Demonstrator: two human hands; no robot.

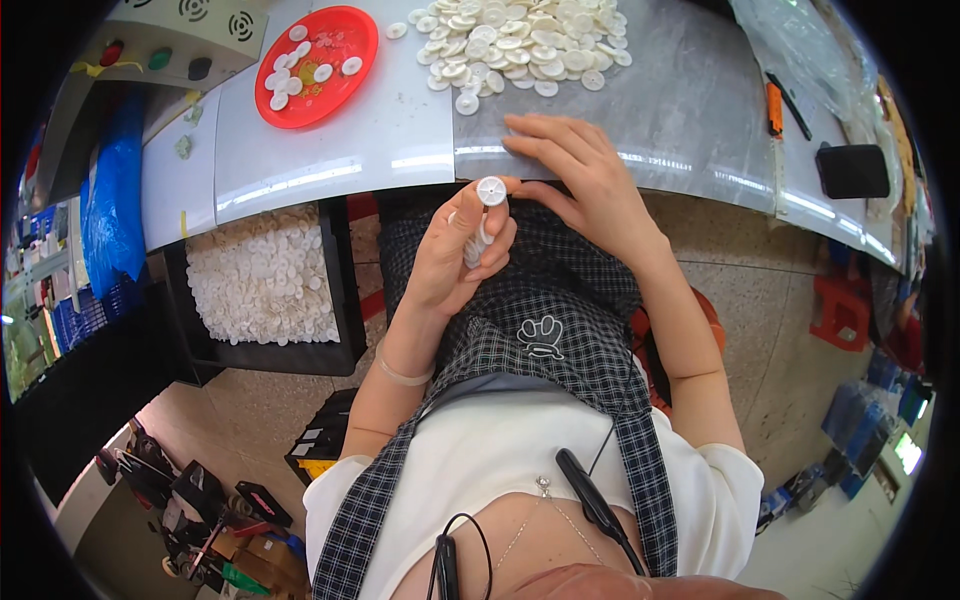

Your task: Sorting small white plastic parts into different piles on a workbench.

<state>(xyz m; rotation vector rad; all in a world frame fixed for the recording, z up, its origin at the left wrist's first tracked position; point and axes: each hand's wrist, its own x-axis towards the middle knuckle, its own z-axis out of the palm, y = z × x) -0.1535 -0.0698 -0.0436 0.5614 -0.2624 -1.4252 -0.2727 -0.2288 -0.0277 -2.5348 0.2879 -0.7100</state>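
Note:
My left hand (445, 250) is closed around several small white plastic discs. One spoked white disc (491, 191) stands up at its fingertips, facing upward, just off the table's front edge. My right hand (598, 190) is open, its fingers stretched over the table edge and its thumb reaching toward that disc; whether the thumb touches it I cannot tell. Beyond my hands a heap of white discs (540, 45) lies on the grey tabletop (660, 110). To the left, a red plate (366, 50) carries several more discs.
Below the table at left, a black tray (347, 300) holds a mass of white pieces. A grey machine (215, 40) with coloured buttons stands far left, near a blue plastic bag (112, 200). At right lie a phone (852, 171), an orange cutter (774, 108) and clear plastic sheeting (815, 45).

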